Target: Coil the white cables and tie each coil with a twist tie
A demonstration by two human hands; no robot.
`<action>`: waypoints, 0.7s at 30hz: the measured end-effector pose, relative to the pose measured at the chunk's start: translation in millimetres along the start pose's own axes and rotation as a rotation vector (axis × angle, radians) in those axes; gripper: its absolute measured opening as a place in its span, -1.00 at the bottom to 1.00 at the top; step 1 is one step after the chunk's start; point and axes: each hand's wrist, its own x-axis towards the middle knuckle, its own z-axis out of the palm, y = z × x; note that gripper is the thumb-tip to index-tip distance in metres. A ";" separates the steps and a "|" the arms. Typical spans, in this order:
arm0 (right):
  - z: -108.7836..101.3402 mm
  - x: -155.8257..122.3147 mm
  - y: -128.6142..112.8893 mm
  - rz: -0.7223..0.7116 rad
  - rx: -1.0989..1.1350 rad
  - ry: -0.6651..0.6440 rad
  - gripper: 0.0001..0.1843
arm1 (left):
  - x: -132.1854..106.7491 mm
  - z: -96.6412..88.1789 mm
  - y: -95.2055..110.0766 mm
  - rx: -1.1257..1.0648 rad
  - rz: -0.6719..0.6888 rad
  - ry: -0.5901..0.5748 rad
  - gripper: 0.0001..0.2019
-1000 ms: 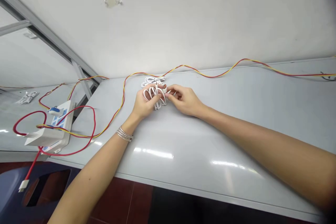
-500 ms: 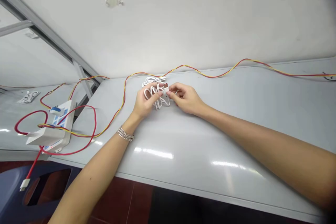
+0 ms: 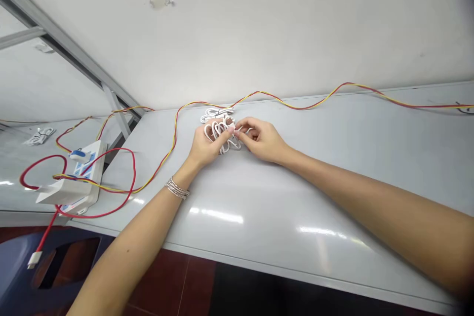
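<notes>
Head view: left hand (image 3: 204,144) is holding the white cable coil (image 3: 216,131) near mid-frame over the table (image 3: 296,197), thumb lying across the loops. Can't tell if the coil is also resting on the surface. Right hand (image 3: 236,129) is sitting at the coil's 3 o'clock, thumb and index narrow; a bit of white is showing by the fingers, but can't tell if it's being gripped. A reddish-brown piece (image 3: 229,121), probably a plug end, is sticking out at 1 o'clock.

Handling: loops are splaying, so left thumb should be pressing evenly across all turns, not just the top one. Right should be working with fingertips only, guiding gently toward 3; hard tugging is risking a knot. Mind the plug end, likely to be snagging between turns. Tied white bundle (image 3: 217,114) is lying just beyond at 12, so don't be mixing strands. Red-and-yellow wire (image 3: 259,93) is running behind it. Power strip (image 3: 97,170) is sitting well apart, around 8:30.
</notes>
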 end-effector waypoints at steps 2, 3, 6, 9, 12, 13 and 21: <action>0.3 0.4 0.6 -0.001 0.002 0.001 -0.69 | 0.1 -0.7 -0.2 -0.029 -0.028 -0.008 -0.62; 0.5 0.5 0.8 0.000 0.001 0.000 -0.67 | 0.1 -1.0 -0.2 -0.044 -0.041 -0.017 -0.62; 0.8 0.8 0.9 0.008 -0.014 -0.007 -0.70 | 0.3 -1.6 0.5 -0.086 -0.047 -0.031 -0.63; 0.7 1.1 0.9 0.005 -0.023 -0.017 -0.79 | 0.5 -1.3 1.5 -0.118 -0.047 -0.025 -0.64; 0.3 1.3 1.5 -0.006 -0.021 -0.005 -0.80 | 0.2 -0.3 1.9 -0.140 -0.074 -0.021 -0.62; 0.0 1.2 1.7 -0.009 -0.020 -0.001 -0.79 | 0.1 0.1 1.8 -0.141 -0.082 -0.018 -0.62; -1.7 -0.9 3.4 -0.005 -0.112 -0.016 -0.86 | 1.0 0.5 -0.3 -0.075 -0.043 0.008 -0.57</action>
